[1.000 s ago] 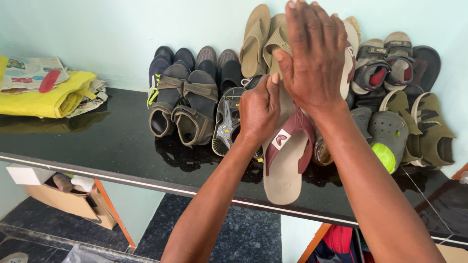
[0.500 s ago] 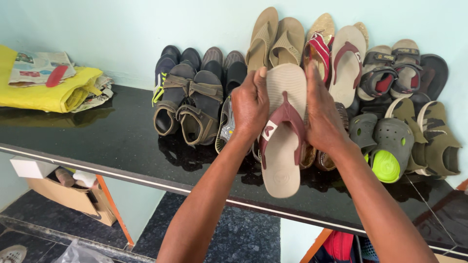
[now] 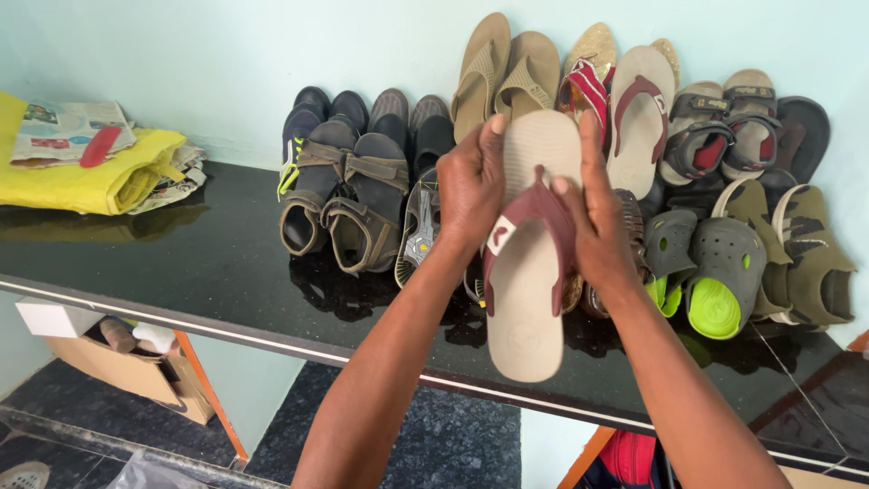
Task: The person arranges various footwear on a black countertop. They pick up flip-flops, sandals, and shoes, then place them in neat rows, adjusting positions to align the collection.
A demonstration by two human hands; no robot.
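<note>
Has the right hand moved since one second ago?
Yes. The right hand came down from the sandals leaning on the wall to grip the beige flip-flop.

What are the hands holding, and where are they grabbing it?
Both hands hold a beige flip-flop with a maroon strap. The left hand and right hand grip its sides near the toe end.

Both forearms reach up and forward from the bottom edge, converging toward the middle. The left hand [image 3: 471, 195] shows its back, fingers [image 3: 493, 136] curled and closed in a grip, thumb tip up. The right hand [image 3: 602, 231] faces it just beside, thumb raised, index finger bent inward.
</note>
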